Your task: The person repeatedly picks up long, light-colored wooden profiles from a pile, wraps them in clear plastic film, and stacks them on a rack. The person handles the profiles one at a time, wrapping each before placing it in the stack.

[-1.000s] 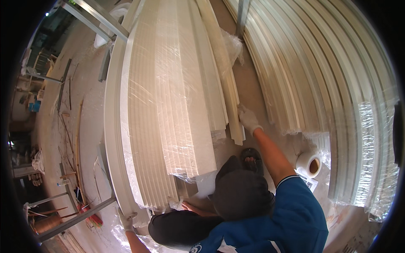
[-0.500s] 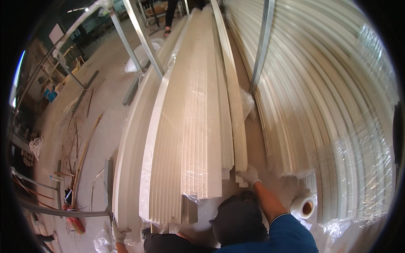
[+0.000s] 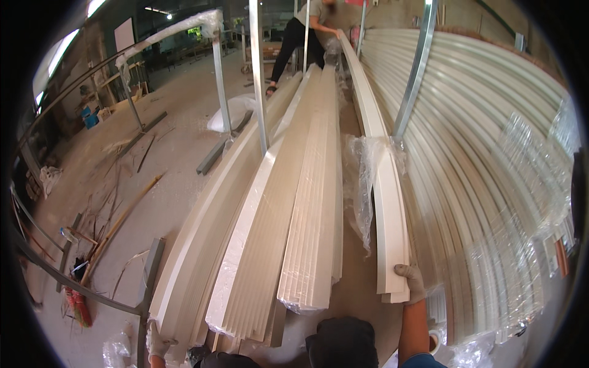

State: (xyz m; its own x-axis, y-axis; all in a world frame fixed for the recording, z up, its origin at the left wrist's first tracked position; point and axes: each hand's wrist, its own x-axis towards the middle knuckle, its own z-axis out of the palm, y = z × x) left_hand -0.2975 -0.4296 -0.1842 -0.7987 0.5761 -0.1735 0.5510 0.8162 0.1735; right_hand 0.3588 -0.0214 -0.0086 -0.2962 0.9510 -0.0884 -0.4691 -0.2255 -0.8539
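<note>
My right hand (image 3: 412,281), in a pale work glove, is closed around the near end of a long cream strip (image 3: 390,221). A second, similar strip lies against its underside. The far end of this pair is raised, held by another person's hand (image 3: 338,34). At lower left, my gloved left hand (image 3: 157,343) rests against the near corner of the leftmost stack of cream strips (image 3: 190,264), beside a grey metal bar (image 3: 151,276). Its fingers point up along the side, with the thumb apart. Between my hands lie film-wrapped stacks of ribbed cream strips (image 3: 257,245).
Upright metal posts (image 3: 414,80) rise between the stacks. A large film-wrapped pile (image 3: 485,184) fills the right side. Loose plastic film (image 3: 363,190) hangs by the held strip. A film roll (image 3: 434,341) stands at lower right. Sticks (image 3: 119,227) lie on the left floor.
The strip pair has moved right, away from the middle stacks, with my right hand on its end. My view has tilted up, showing the other person. My left hand stays at the left stack's corner.
</note>
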